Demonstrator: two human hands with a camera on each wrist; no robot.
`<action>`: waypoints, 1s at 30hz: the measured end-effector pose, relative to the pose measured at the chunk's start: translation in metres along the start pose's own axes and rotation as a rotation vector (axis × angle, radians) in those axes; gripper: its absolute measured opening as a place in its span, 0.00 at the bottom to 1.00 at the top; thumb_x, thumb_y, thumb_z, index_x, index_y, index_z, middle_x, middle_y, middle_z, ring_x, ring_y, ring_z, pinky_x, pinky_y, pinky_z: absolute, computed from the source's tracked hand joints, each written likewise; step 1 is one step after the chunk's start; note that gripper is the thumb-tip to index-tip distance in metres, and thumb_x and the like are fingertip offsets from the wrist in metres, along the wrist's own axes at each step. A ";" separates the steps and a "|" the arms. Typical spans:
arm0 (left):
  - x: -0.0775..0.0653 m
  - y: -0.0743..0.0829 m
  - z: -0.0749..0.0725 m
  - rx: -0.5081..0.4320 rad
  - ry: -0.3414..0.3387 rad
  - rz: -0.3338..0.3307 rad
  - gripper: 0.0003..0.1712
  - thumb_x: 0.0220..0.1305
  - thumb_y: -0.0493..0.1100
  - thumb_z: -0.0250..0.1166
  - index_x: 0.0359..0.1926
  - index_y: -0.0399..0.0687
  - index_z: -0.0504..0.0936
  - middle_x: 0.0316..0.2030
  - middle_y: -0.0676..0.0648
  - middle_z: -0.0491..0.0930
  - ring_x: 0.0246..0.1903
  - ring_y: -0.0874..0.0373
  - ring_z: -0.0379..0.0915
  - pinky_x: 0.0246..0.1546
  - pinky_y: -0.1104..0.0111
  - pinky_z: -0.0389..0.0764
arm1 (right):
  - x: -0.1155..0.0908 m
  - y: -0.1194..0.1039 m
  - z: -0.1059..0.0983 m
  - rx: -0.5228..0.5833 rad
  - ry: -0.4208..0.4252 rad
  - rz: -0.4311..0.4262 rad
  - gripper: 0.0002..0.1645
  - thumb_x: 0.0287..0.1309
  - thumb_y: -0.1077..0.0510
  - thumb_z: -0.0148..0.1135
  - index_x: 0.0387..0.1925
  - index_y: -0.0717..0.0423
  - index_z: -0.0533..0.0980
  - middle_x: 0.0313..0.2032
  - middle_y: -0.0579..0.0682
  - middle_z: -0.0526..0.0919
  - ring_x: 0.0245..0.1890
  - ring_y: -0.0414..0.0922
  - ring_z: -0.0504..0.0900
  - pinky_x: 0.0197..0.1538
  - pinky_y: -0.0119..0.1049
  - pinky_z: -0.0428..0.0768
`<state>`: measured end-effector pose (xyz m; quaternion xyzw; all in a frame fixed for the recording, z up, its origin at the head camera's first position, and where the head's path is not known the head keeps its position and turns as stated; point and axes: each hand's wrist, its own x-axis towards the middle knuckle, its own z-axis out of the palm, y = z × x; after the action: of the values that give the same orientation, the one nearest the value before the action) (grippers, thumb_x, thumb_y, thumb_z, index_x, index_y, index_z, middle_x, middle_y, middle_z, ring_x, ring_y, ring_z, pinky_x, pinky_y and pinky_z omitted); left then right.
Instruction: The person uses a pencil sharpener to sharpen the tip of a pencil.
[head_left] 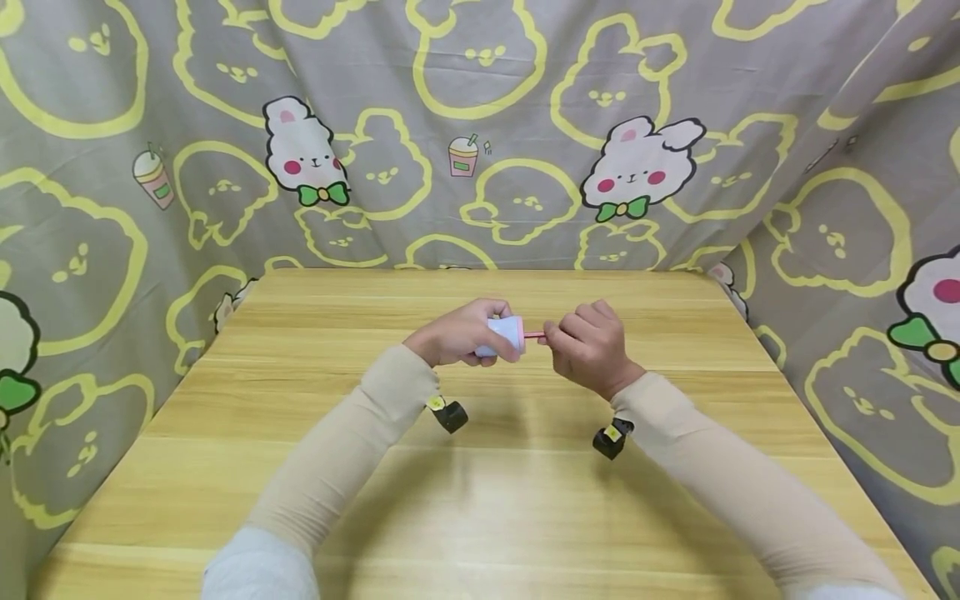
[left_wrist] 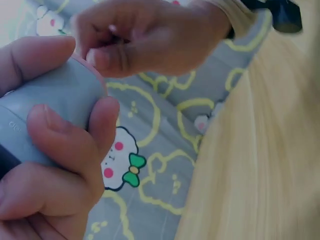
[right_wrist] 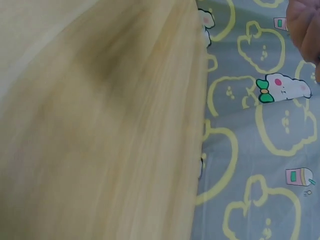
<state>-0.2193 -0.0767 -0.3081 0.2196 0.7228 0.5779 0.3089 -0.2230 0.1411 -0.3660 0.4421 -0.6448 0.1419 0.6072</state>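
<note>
My left hand [head_left: 457,333] grips a light blue, rounded pencil sharpener [head_left: 499,334] with a pink rim, held sideways above the table. From its pink end sticks a thin red pencil [head_left: 535,334], its tip hidden inside. The fingers of my right hand [head_left: 588,346] pinch the pencil's other end close to the rim. In the left wrist view, fingers wrap the sharpener body [left_wrist: 55,100], with the right hand [left_wrist: 165,40] just beyond it. Only part of the right hand [right_wrist: 306,30] shows at the corner of the right wrist view; the pencil is hidden there.
A light wooden table [head_left: 480,517] lies under both hands. Grey curtains [head_left: 525,92] with yellow cartoon outlines and rabbit faces stand behind it and at both sides. Black wrist cameras [head_left: 452,417] hang below the beige sleeves.
</note>
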 end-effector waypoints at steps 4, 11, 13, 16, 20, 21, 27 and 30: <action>0.002 -0.003 0.002 0.144 0.087 0.026 0.21 0.47 0.32 0.71 0.37 0.39 0.66 0.30 0.41 0.74 0.19 0.56 0.67 0.15 0.71 0.63 | 0.000 -0.003 0.003 0.079 -0.077 0.058 0.25 0.70 0.55 0.49 0.15 0.56 0.69 0.12 0.46 0.64 0.11 0.43 0.58 0.15 0.37 0.58; 0.008 -0.010 0.007 0.613 0.282 0.164 0.24 0.45 0.35 0.72 0.42 0.43 0.70 0.38 0.43 0.77 0.32 0.51 0.74 0.28 0.66 0.77 | 0.012 -0.006 -0.007 0.276 -0.435 0.443 0.21 0.66 0.57 0.57 0.16 0.52 0.66 0.11 0.43 0.63 0.12 0.37 0.56 0.15 0.32 0.54; 0.008 -0.013 0.009 0.717 0.314 0.201 0.24 0.46 0.35 0.71 0.43 0.43 0.69 0.37 0.43 0.77 0.32 0.50 0.75 0.29 0.65 0.78 | 0.021 -0.005 -0.010 0.374 -0.582 0.607 0.19 0.62 0.60 0.61 0.17 0.53 0.67 0.12 0.43 0.63 0.12 0.37 0.58 0.17 0.33 0.56; 0.008 -0.016 0.011 0.879 0.337 0.275 0.24 0.48 0.35 0.72 0.44 0.43 0.69 0.36 0.43 0.78 0.31 0.51 0.76 0.29 0.65 0.78 | 0.032 -0.004 -0.013 0.505 -0.784 0.851 0.19 0.63 0.63 0.61 0.17 0.53 0.67 0.13 0.44 0.62 0.14 0.40 0.60 0.20 0.34 0.59; 0.007 -0.021 0.012 1.167 0.371 0.505 0.24 0.47 0.34 0.73 0.42 0.43 0.69 0.35 0.44 0.79 0.29 0.51 0.77 0.30 0.64 0.79 | 0.041 0.001 -0.016 0.731 -0.982 1.174 0.22 0.69 0.61 0.52 0.16 0.54 0.65 0.14 0.45 0.60 0.15 0.41 0.57 0.21 0.33 0.59; 0.007 -0.022 0.012 1.235 0.385 0.581 0.23 0.46 0.33 0.73 0.41 0.43 0.69 0.34 0.44 0.79 0.30 0.51 0.77 0.31 0.64 0.80 | 0.042 0.003 -0.016 0.808 -1.018 1.269 0.23 0.70 0.61 0.49 0.16 0.54 0.64 0.14 0.45 0.59 0.14 0.40 0.55 0.20 0.32 0.57; 0.009 -0.023 0.009 1.345 0.445 0.735 0.21 0.47 0.31 0.71 0.41 0.41 0.71 0.35 0.44 0.79 0.31 0.50 0.78 0.30 0.63 0.81 | 0.043 0.009 -0.018 0.846 -1.056 1.359 0.24 0.74 0.56 0.45 0.21 0.60 0.73 0.14 0.45 0.60 0.12 0.40 0.54 0.19 0.32 0.56; 0.007 -0.017 0.006 1.220 0.427 0.585 0.24 0.48 0.32 0.72 0.44 0.40 0.70 0.37 0.43 0.79 0.31 0.51 0.76 0.33 0.62 0.79 | 0.038 0.006 -0.019 0.648 -0.914 1.042 0.15 0.70 0.57 0.54 0.30 0.60 0.81 0.16 0.45 0.69 0.14 0.39 0.61 0.20 0.33 0.63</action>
<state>-0.2193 -0.0717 -0.3271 0.4203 0.8737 0.1597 -0.1855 -0.2101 0.1424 -0.3252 0.2516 -0.8833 0.3948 -0.0254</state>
